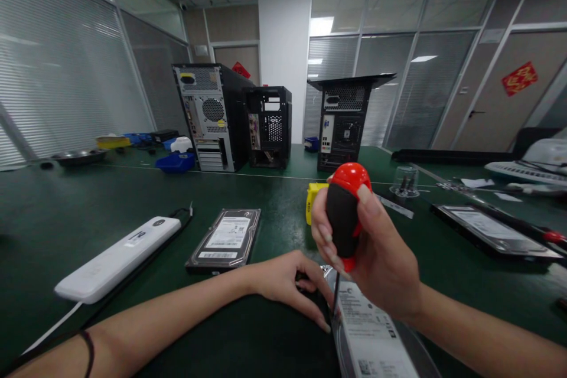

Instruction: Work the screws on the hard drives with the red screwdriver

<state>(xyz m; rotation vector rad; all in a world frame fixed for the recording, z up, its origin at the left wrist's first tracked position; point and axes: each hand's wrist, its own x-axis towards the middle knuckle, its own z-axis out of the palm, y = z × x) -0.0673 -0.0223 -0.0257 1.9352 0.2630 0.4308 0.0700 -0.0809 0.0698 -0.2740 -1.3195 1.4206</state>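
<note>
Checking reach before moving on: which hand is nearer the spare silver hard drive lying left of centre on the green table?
Left. The left hand rests just right of the spare silver hard drive; the right hand grips the red-and-black screwdriver farther right.

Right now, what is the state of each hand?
Left hand: open, resting on the hard drive.
Right hand: closed around the screwdriver.

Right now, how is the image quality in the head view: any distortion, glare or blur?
Head view: strong wide-angle bending at the edges; ceiling light glares off the glass wall; the screwdriver in the right hand is sharp; the hard drive under the left hand is dim and cropped.
</note>
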